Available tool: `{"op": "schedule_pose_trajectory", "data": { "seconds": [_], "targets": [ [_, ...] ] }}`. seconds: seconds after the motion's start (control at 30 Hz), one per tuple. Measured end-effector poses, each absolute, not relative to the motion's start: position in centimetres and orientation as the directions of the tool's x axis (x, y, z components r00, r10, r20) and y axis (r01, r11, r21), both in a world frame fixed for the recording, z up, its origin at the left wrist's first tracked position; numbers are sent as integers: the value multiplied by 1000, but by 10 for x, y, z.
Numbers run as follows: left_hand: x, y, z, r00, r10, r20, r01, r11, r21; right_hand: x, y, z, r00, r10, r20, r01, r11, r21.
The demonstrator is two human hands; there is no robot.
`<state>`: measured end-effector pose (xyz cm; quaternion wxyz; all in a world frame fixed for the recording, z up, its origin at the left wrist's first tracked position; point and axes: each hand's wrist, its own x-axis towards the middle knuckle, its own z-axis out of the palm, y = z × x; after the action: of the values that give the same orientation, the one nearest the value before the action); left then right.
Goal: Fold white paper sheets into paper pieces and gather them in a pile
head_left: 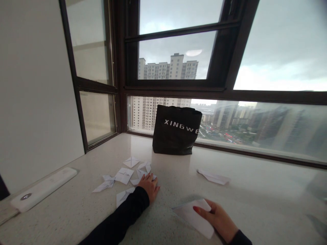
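One folded white sheet (192,215) was in the grip of the right hand (221,218), thumb on top, fingers out of sight beneath. It was toward the near side of the tabletop (255,204), right of middle. Its long axis slanted from a pointed tip at the far left to a blunter end at the near right, and the tip aimed roughly toward the left hand (149,186). That hand was the farther one, apart from the sheet, beyond it and to the left. It lay palm down with its fingers together over folded paper; whether it pinched any could not be told.

Around the left hand, more white pieces formed a loose cluster: a creased square (131,162), a flat square packet (124,175) and a winged piece (105,182). The black sleeve (120,217) crossed the near side, partly hiding a triangular piece (124,196).

Beyond the right hand lay a narrow folded paper (213,177). A black bag (176,131) lettered "XINGWE" stood near the tabletop's far edge, before the window. A white oblong device (47,189) lay along the left edge.
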<state>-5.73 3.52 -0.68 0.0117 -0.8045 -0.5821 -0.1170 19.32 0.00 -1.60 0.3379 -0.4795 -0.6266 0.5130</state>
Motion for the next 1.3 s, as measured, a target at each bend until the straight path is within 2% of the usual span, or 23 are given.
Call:
{"op": "schedule_pose_trajectory", "data": {
  "seconds": [0.17,0.23,0.33,0.4,0.47,0.53,0.57,0.63,0.87,1.07,1.2,1.3],
  "targets": [
    [-58,38,-5,298,926,234,935,-333,126,194,0,-16,-303,951,-66,251,13,-968],
    [-63,40,1,309,898,312,916,-369,155,194,0,-16,-302,952,-60,245,16,-969],
    [-75,46,13,232,799,556,826,-463,322,194,0,-16,-331,942,-51,228,28,-973],
    [-84,49,20,59,750,659,694,-505,513,194,0,-16,-339,940,-39,221,40,-974],
    [-92,51,24,-132,777,615,451,-505,735,194,0,-16,-337,941,-38,225,42,-973],
    [-98,54,25,-256,850,460,124,-443,888,193,1,-17,-327,944,-38,236,42,-971],
    [-101,56,25,-281,880,384,-11,-403,915,193,0,-17,-320,947,-37,241,43,-970],
    [-105,60,23,-295,910,292,-163,-349,923,193,0,-17,-307,951,-36,244,43,-969],
    [-113,69,19,-302,916,264,-218,-336,916,191,-1,-15,-306,952,-26,213,41,-976],
    [-112,66,13,-245,930,274,-114,-308,944,192,-1,-17,-308,950,-44,240,32,-970],
    [-102,59,16,-159,940,301,-36,-310,950,192,-2,-15,-303,952,-47,224,24,-974],
    [-84,51,18,38,950,311,0,-312,950,187,-5,-10,-299,954,-28,177,27,-984]
  ]
}}
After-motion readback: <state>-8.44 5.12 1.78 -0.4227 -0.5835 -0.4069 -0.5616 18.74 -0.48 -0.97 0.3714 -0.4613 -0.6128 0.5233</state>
